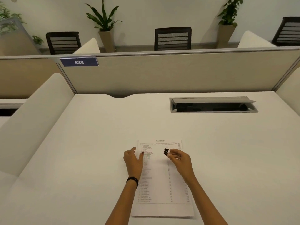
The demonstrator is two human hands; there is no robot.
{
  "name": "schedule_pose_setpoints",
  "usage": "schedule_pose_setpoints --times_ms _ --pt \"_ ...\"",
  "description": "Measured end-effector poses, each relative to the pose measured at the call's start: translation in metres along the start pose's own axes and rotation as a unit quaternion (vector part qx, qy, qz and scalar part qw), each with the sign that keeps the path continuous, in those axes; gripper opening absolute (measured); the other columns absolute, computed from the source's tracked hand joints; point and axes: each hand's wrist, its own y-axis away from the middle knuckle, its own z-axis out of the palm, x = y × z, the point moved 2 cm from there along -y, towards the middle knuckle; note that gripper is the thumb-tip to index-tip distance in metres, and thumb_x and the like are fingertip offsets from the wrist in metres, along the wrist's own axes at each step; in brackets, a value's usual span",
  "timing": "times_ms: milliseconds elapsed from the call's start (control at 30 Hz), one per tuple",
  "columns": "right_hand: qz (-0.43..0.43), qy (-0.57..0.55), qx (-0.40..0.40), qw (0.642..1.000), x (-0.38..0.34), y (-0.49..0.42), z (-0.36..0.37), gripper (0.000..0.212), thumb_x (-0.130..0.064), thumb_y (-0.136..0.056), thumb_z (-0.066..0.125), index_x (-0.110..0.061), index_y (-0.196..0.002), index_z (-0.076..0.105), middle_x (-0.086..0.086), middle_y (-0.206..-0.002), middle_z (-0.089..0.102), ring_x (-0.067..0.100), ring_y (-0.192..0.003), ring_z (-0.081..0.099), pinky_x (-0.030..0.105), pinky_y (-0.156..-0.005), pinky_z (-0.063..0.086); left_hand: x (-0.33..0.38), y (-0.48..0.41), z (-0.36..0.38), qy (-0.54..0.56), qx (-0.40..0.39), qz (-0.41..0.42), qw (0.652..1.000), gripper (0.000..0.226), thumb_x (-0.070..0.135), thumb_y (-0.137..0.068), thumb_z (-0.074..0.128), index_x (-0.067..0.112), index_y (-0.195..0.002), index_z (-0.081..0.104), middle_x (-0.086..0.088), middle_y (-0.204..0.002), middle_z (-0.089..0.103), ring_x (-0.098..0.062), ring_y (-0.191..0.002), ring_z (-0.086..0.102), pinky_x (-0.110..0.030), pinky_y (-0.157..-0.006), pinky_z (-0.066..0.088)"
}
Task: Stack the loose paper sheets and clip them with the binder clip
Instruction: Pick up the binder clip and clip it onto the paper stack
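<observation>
A stack of printed paper sheets (160,184) lies flat on the white desk (81,159), its long side running away from me. My left hand (134,161) rests on the left edge of the stack, fingers spread, thumb on the page. My right hand (180,158) hovers over the upper right part of the sheets and pinches a small black binder clip (165,151) by its wire handles. The clip hangs above the paper, apart from any edge of the stack.
An open cable tray (212,105) is set into the desk at the back right. A beige partition (162,73) with a "436" label (79,62) closes the far side. A white divider (35,114) rises on the left. Chairs and potted plants stand beyond.
</observation>
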Motion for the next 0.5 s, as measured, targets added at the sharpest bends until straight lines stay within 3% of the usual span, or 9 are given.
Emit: schedule_pose_setpoints --times_ms 100,333,500 --pt "-0.013 0.013 -0.008 1.0 0.01 -0.004 0.008 0.019 -0.016 -0.079 0.071 -0.017 -0.098 0.068 -0.005 -0.088 0.07 0.006 -0.078 0.065 0.007 -0.067 0.049 -0.011 -0.015 0.0 -0.028 -0.019 -0.032 0.999 0.046 0.021 -0.088 0.06 0.001 -0.127 0.046 -0.019 -0.127 0.043 -0.029 -0.118 0.041 -0.036 -0.099 0.04" --pt "0.0 0.011 -0.014 1.0 0.031 -0.008 0.01 0.021 -0.014 -0.079 0.07 -0.015 -0.101 0.067 -0.007 -0.089 0.07 -0.002 -0.078 0.065 0.008 -0.069 0.05 -0.01 -0.034 0.009 -0.042 -0.039 -0.039 0.998 0.043 0.023 -0.087 0.061 0.002 -0.122 0.048 -0.017 -0.113 0.053 -0.028 -0.109 0.047 -0.028 -0.086 0.038" --pt "0.003 0.006 0.0 1.0 0.039 -0.008 0.01 0.019 -0.014 -0.08 0.07 -0.017 -0.099 0.067 -0.004 -0.09 0.071 -0.001 -0.078 0.065 0.008 -0.069 0.05 -0.004 -0.041 0.019 -0.074 -0.035 -0.041 0.996 0.038 0.028 -0.086 0.063 0.002 -0.111 0.053 -0.015 -0.114 0.052 -0.028 -0.11 0.046 -0.035 -0.089 0.043"
